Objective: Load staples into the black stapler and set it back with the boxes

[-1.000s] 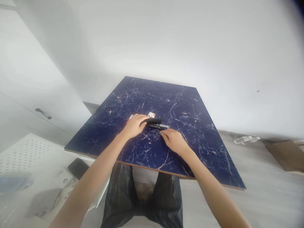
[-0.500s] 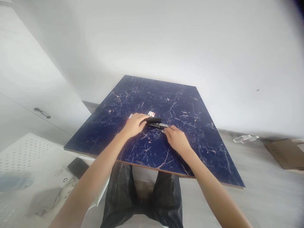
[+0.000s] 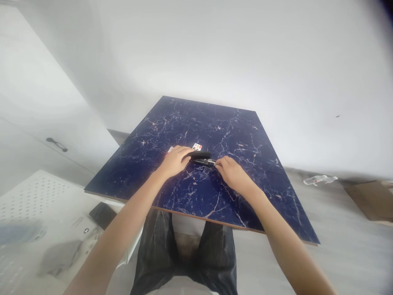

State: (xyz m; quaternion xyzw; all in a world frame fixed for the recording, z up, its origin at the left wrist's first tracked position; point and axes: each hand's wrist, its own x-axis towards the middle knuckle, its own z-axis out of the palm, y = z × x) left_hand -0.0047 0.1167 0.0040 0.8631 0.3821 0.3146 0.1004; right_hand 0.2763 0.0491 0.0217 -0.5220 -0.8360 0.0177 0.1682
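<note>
A black stapler [image 3: 202, 155] lies on the dark blue marbled table with its top lifted from its base, showing a silvery metal part inside. My left hand [image 3: 176, 160] is closed around its rear end, thumb and fingers gripping the black top. At the front end my right hand [image 3: 230, 172] has thumb and fingertips pinched on a small silvery strip, right at the metal part; its exact kind is too small to make out. A small white-and-red box [image 3: 197, 146] sits just behind the stapler. Another white-and-red item [image 3: 169, 150] is partly hidden behind my left hand.
The blue marbled table [image 3: 208, 123] stands against a white wall. To the left are a perforated white surface [image 3: 33, 196] and a dark flat object [image 3: 102, 215]. On the floor at right lie a clear plastic bottle [image 3: 319, 179] and a cardboard box [image 3: 370, 198].
My right hand has moved slightly right and up, bringing its pinched fingertips to the front end of the stapler's metal part. My left hand keeps its hold on the stapler.
</note>
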